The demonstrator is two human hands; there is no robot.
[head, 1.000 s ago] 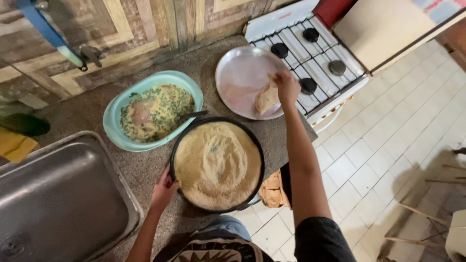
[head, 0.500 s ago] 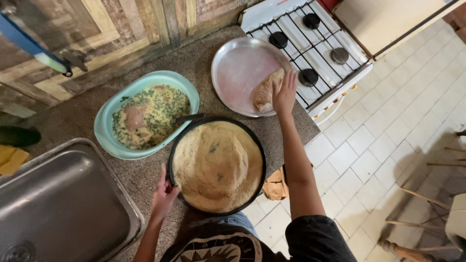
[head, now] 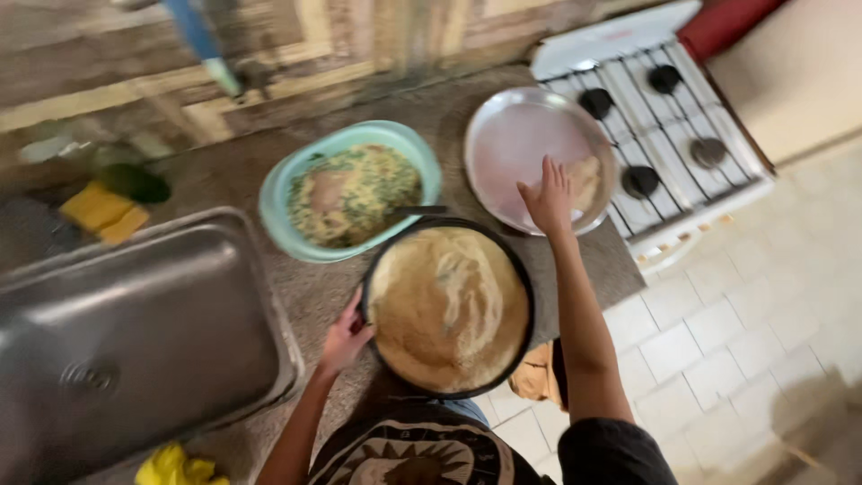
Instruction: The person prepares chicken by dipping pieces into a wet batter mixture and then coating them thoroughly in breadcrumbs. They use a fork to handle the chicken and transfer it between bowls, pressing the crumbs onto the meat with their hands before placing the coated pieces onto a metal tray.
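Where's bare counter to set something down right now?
Bare counter lies behind the sink, left of the green bowl. The silver tray is mostly bare. Crowded: bowl, tray and black pan nearly touch, with left hand and right hand there.

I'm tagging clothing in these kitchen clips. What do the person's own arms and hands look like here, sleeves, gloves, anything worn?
Both hands are bare, no gloves: left hand, right hand. The right arm shows a short dark sleeve at the shoulder; the forearms are uncovered. No rings, watch or bracelets are visible, though the picture is blurred.

bare forearms, black short sleeve, dark patterned top, bare fingers [head: 549, 180]
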